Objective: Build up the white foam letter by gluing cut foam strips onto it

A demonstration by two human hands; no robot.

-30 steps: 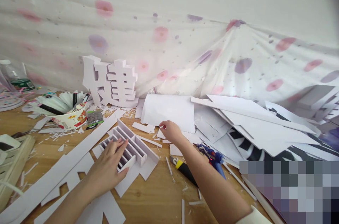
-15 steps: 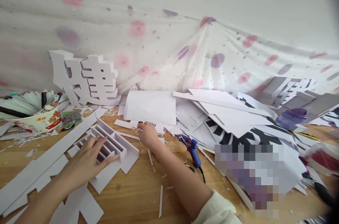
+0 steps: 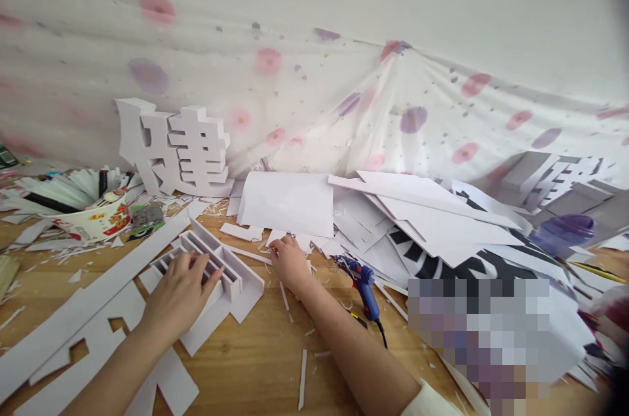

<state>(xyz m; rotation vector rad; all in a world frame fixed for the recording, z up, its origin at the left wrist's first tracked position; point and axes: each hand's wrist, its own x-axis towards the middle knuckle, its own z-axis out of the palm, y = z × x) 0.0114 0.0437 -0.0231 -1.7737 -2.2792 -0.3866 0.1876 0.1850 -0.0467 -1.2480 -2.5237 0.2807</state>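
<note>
My left hand (image 3: 174, 295) lies over a partly built white foam-board piece (image 3: 248, 295) with upright parallel ribs. Its fingers are curled onto the ribs, and part of the piece is hidden beneath them. To the right, my right hand (image 3: 289, 263) is closed among small white board scraps (image 3: 242, 231) beyond the piece. Its fingertips are drawn together; whatever they pinch is too small to make out. A blue hot glue gun (image 3: 363, 285) rests on the table beside my right forearm.
A finished white character (image 3: 196, 151) stands at the back left, near a paper bowl (image 3: 98, 219) of white strips. Cut board sheets (image 3: 93, 285) lie at left. Stacked white sheets (image 3: 432, 213) and a purple-lidded container (image 3: 565, 232) occupy the right.
My left hand's fingers have drawn closer together over the ribs. My right hand stays by the scraps, its fingers still closed. The whole view has shifted slightly.
</note>
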